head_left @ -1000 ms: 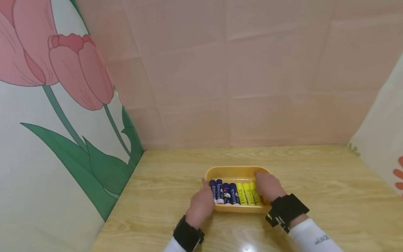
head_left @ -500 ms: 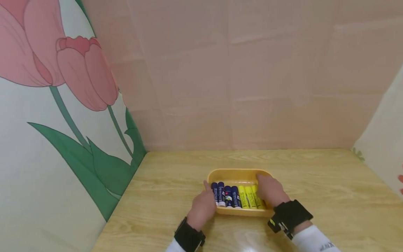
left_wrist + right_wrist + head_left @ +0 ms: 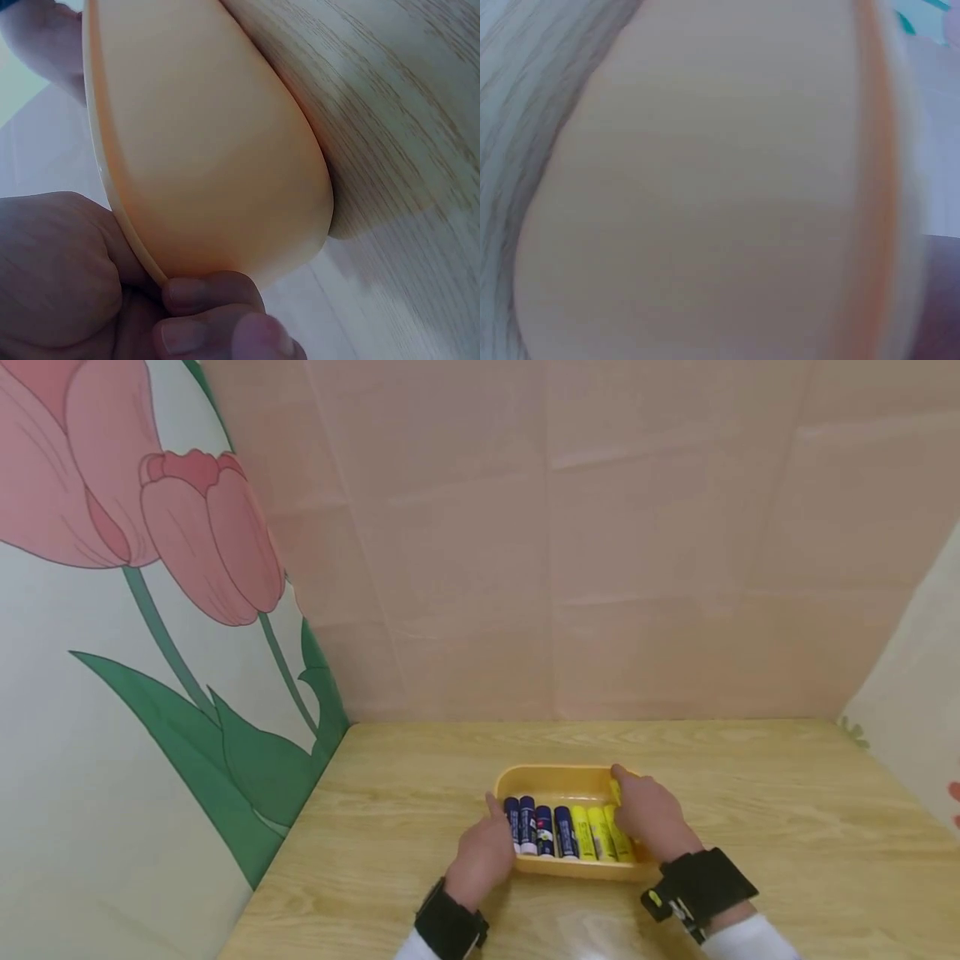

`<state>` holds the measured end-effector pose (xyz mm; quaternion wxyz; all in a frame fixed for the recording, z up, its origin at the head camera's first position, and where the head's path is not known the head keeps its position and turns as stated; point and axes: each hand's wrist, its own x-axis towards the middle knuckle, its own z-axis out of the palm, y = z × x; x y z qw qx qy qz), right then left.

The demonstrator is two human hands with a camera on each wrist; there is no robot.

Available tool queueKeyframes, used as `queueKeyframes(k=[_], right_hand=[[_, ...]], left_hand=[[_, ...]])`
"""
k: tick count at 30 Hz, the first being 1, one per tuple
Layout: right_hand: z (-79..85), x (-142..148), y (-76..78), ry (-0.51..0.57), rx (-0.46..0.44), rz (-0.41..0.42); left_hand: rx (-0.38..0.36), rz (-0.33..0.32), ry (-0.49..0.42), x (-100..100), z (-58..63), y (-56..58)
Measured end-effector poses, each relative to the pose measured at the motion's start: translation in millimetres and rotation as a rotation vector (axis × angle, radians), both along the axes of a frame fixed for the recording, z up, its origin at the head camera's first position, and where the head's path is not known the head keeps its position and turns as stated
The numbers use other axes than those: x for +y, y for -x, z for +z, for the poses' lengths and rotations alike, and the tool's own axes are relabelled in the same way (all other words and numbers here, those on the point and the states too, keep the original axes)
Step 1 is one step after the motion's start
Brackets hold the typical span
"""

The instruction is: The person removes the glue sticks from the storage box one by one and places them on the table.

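Note:
A shallow yellow plastic tray [image 3: 573, 866] sits on the table in the head view. Side by side in it lie several dark blue glue sticks [image 3: 528, 827] on the left and several yellow glue sticks [image 3: 601, 833] on the right. My left hand [image 3: 482, 849] grips the tray's left end; in the left wrist view its fingers [image 3: 217, 326] curl round the rim. At the opposite end, my right hand [image 3: 652, 817] holds the rim and hides that corner. The right wrist view is mostly filled by the blurred tray wall [image 3: 697, 180], with little of the hand showing.
Under the tray is a wood-grain table [image 3: 405, 827]. A pinkish cloth backdrop [image 3: 547, 568] rises along its far edge. At the left stands a panel with printed tulips [image 3: 202, 535], and a pale panel [image 3: 918, 693] borders the right.
The tray's right end has shifted slightly nearer and to the right, along with my right hand. Both hands keep their hold. A small gap has opened among the dark blue glue sticks.

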<state>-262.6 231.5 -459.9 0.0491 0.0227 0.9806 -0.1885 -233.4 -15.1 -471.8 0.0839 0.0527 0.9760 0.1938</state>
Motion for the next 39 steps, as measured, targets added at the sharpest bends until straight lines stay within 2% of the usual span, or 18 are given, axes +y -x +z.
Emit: queueKeyframes(k=[3,10,20,30,39], right_hand=[[3.3,1.5,-5.1,0.016,0.016,-0.010],[17.2,6.6,-17.3,0.030,0.139,0.025],[37.6,10.0,-35.2,0.094,0.107,-0.016],[53.3,13.0,-59.1,0.107,0.205,0.028],[65.3,14.0,-78.9,0.111,0.274,0.051]], left_hand=[[0.000,-0.004,-0.006,-0.1,-0.8,-0.1],[0.014,-0.014,0.007,0.4,-1.0,0.6],[0.027,-0.026,0.028,0.2,-1.1,0.1],[0.066,-0.058,0.094,-2.8,-3.9,-2.5],[0.041,-0.056,0.074,-7.1,-5.9,-4.3]])
